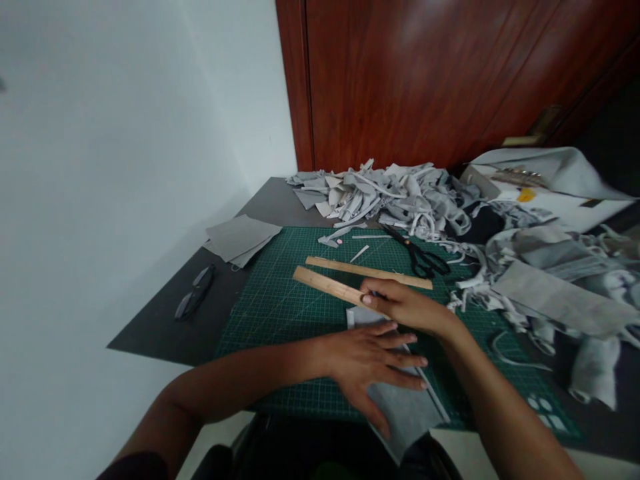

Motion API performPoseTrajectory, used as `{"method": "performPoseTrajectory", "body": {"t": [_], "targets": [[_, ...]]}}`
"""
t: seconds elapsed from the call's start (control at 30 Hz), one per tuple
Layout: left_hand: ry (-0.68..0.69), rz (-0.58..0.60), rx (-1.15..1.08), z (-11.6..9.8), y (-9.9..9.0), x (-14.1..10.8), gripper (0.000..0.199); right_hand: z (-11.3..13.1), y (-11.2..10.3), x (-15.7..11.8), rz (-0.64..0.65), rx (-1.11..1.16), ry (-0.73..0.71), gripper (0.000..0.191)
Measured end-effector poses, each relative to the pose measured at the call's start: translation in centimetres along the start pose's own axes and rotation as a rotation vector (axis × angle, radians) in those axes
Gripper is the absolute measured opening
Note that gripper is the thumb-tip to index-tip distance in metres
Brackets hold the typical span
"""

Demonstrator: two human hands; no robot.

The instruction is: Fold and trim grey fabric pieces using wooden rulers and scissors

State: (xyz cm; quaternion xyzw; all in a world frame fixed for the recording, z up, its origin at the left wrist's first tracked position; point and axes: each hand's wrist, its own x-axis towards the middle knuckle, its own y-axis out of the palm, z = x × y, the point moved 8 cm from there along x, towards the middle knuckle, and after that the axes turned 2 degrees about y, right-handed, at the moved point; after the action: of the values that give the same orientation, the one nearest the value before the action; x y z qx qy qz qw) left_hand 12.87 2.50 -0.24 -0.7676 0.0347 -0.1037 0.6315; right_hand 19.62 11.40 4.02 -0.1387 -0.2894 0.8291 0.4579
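My left hand (367, 367) lies flat with spread fingers on a grey fabric piece (407, 410), whose lower end hangs over the front edge of the green cutting mat (280, 320). Just above it, my right hand (393, 303) grips the right end of a wooden strip (325, 283), raised and slanting to the upper left. Behind that, a second wooden strip (370, 271) rests on the mat. Black scissors (420, 259) lie beyond its right end. Small fabric scraps (360, 253) are scattered near the mat's back edge.
Grey fabric sheets (243, 240) and eyeglasses (196, 292) lie on the dark table at left. A heap of fabric scraps (380, 193) lines the back. More fabric pieces (565, 273) cover the right side, before a white box (550, 193). A white wall bounds the left.
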Motion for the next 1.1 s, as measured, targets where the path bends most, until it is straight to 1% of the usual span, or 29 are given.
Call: {"method": "performPoseTrajectory", "body": {"t": [0.1,0.2,0.3,0.37,0.43,0.53,0.63,0.77,0.87,0.97,1.03,1.1], "targets": [[0.070,-0.009,0.030,-0.5,0.1,0.1,0.089,0.8,1.8,0.6,0.058,-0.059,-0.065,0.025],[0.096,-0.003,0.061,-0.7,0.1,-0.1,0.083,0.7,3.2,0.8,0.085,-0.124,-0.047,0.019],[0.069,-0.015,0.100,-1.0,0.1,-0.9,0.075,0.2,3.8,0.7,0.082,-0.208,-0.014,0.015],[0.024,-0.046,0.132,-1.3,0.0,-1.7,0.072,-0.1,3.5,0.7,0.051,-0.269,0.013,0.014],[-0.049,-0.075,0.152,-1.4,-0.1,-2.7,0.066,0.0,2.9,0.7,-0.001,-0.295,0.032,0.016],[-0.154,-0.099,0.127,-1.5,-0.1,-3.8,0.057,1.3,2.4,0.6,-0.049,-0.227,-0.021,0.023],[-0.251,-0.127,0.116,-1.9,-0.2,-4.4,0.050,3.1,3.5,0.4,0.013,-0.155,-0.114,0.026],[-0.391,-0.112,0.163,-2.7,-0.2,-4.6,0.040,4.3,5.5,0.3,0.105,-0.167,-0.153,0.027],[-0.432,-0.100,0.128,-3.3,0.0,-4.6,0.030,4.4,6.6,0.4,0.124,-0.222,-0.150,0.030],[-0.500,-0.135,0.063,-3.3,0.3,-5.0,0.031,4.3,7.4,0.6,0.127,-0.327,-0.149,0.032],[-0.550,-0.156,0.038,-3.2,0.4,-5.3,0.032,4.1,7.7,0.7,0.123,-0.397,-0.148,0.033],[-0.586,-0.172,0.024,-3.0,0.4,-5.4,0.027,3.6,7.4,0.8,0.113,-0.428,-0.119,0.035]]}}
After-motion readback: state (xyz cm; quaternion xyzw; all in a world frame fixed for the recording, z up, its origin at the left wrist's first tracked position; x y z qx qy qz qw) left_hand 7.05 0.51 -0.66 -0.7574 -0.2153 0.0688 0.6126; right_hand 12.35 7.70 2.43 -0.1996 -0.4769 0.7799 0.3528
